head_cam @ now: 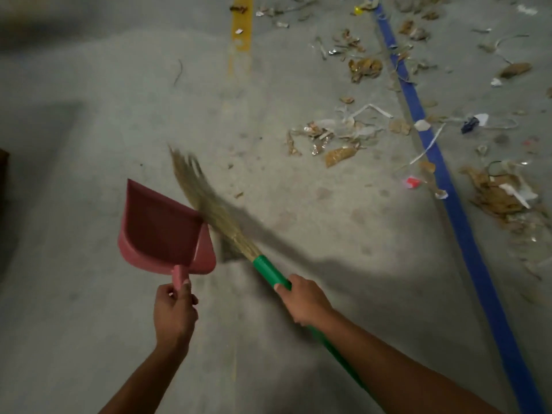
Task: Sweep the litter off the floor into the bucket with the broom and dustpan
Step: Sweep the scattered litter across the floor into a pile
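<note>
Right hand grip curled round the broom; left hand clasping the dustpan handle.

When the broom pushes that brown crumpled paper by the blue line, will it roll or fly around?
It probably skids and flips rather than rolls: the brown crumpled paper looks thin and ragged. It seems light, so a hard flick of the broom might scatter bits.
</note>
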Available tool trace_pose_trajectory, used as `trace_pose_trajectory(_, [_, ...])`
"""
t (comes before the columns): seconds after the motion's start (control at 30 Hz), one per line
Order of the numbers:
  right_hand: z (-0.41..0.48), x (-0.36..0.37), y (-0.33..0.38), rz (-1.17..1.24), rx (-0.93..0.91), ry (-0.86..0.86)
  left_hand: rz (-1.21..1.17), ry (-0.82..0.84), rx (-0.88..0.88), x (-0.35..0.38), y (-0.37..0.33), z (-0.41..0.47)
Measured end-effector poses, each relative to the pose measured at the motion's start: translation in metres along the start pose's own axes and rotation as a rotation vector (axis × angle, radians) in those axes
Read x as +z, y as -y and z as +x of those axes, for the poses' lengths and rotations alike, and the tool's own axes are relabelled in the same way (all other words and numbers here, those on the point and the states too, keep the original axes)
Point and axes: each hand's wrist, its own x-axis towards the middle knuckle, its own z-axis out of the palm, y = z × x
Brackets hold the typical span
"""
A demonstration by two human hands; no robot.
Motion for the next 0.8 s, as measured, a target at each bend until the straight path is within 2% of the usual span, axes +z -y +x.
trace_pose_trajectory(0.07, [0.044, 0.015, -0.001, 0.017, 0.021, 0.006, 0.029, -0.039, 0.044, 0.012, 0.011, 0.044])
trace_pose_trajectory(0.17, [0.095, 0.021, -0.02, 0.009, 0.018, -0.077, 0.006, -0.046, 0.073, 0.04, 0.016, 0.095])
trace_pose_trajectory(0.27, [0.126, 0.008, -0.045, 0.047, 0.013, -0.156, -0.004, 0.013, 0.13, 0.077, 0.007, 0.129])
trace_pose_trajectory(0.37, [0.146, -0.025, -0.068, 0.188, 0.032, -0.249, -0.024, 0.102, 0.189, 0.116, -0.017, 0.148])
trace_pose_trajectory(0.63, [0.157, -0.126, -0.112, 0.812, 0.159, -0.548, -0.026, 0.353, 0.314, 0.201, -0.09, 0.127])
trace_pose_trajectory(0.8, [0.119, -0.156, -0.113, 0.903, 0.148, -0.675, -0.012, 0.426, 0.342, 0.226, -0.111, 0.103])
